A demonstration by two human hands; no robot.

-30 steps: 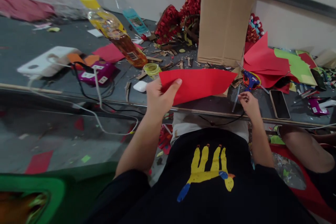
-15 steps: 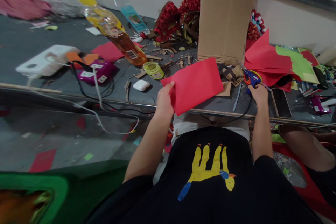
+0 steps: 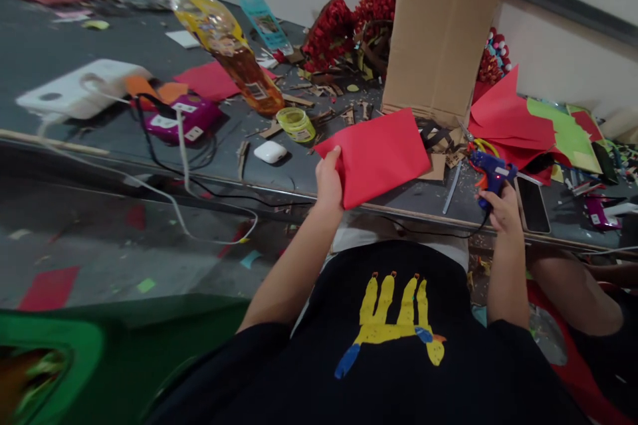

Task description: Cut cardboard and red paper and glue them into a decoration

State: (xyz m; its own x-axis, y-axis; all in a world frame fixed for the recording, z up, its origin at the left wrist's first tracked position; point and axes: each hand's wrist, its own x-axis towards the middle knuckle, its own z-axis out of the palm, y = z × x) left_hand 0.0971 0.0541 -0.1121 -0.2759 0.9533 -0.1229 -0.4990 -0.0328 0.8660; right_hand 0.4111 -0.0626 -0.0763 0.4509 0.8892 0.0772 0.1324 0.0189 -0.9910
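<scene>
with the left hand [image 3: 329, 179] pinching the red sheet [image 3: 381, 156] near mid-frame and the right hand [image 3: 504, 209] gripping the blue glue gun [image 3: 491, 169] at centre right, the step seems to be readying the gun, any next move calling for a steady sheet.

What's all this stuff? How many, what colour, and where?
paper sheet: 1, red, centre
glue gun: 1, blue, right
bottles: 2, yellow cap, blue cap, back left
cardboard: 1, brown, back
fringed clumps: several, red, back
jar: 1, yellow, middle
small case: 1, white, near jar
phone: 1, black, right
boxes: 2, purple, left and right
flat block: 1, white, left
loose sheets: several, red and green, right
bin: 1, green, lower left
shirt: 1, black, lower middle
left hand: 1, holding paper sheet
right hand: 1, holding glue gun
</scene>
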